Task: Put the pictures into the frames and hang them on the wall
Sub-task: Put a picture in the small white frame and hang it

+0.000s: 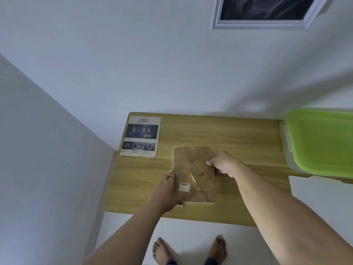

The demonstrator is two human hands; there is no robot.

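I hold a picture frame (193, 169) back side up over the wooden table (238, 142); its brown backing board carries a fold-out stand and a small barcode sticker. My left hand (168, 190) grips its lower left edge. At the right edge, my right hand (223, 164) pinches the frame. A printed picture (141, 136) headed "SAFETY", with car photos, lies flat at the table's far left corner. Another frame (267, 12), white with a dark picture, hangs on the wall at the top right.
A clear plastic box with a green lid (321, 142) stands at the table's right end. A white surface (321, 196) sits below it. White walls meet in a corner at the left. My bare feet stand on the white floor under the table's front edge.
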